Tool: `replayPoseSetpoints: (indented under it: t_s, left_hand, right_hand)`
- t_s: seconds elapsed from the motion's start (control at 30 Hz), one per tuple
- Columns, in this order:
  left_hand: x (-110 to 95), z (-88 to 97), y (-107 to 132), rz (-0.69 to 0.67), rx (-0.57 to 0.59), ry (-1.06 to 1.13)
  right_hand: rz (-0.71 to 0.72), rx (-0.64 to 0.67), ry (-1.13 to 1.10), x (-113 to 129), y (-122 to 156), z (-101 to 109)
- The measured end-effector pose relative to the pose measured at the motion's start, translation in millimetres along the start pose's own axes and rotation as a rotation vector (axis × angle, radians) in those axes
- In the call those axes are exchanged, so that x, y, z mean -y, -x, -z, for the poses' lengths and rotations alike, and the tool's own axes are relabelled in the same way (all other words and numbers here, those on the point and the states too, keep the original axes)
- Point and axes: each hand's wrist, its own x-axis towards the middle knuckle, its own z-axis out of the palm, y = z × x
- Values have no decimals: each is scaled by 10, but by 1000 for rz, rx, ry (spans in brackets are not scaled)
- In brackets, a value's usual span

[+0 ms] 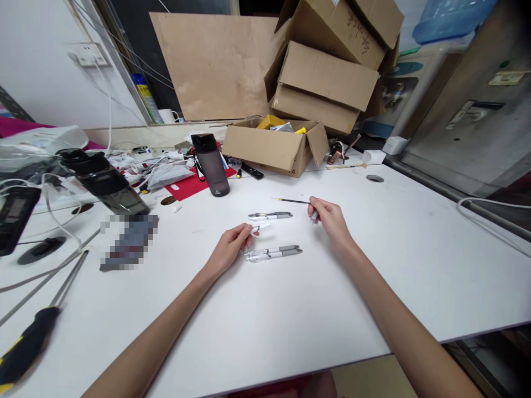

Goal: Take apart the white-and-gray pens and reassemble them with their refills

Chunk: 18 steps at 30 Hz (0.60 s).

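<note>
My left hand (231, 247) pinches a clear pen part (260, 227) just above the white table (290, 309). My right hand (329, 216) is closed round a thin dark pen refill (290, 200) that points left, along with a small grey piece (314, 215). Between my hands lies one whole clear-and-grey pen (270, 215). A second whole pen (272, 252) lies just in front of my left fingers.
A dark water bottle (211, 164) and an open cardboard box (274, 146) stand behind the pens. Cables, a black container (103, 182) and clutter fill the left side. A screwdriver (37, 326) lies at the front left. Stacked boxes (332, 72) lean at the back.
</note>
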Motion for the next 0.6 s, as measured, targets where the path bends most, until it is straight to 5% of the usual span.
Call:
replayPoseSetpoints:
  t_s: [0.6]
  left_hand:
    - [50,16,-17,-5,-43,58]
  right_hand:
    - [-29,-9,34,34,-34,41]
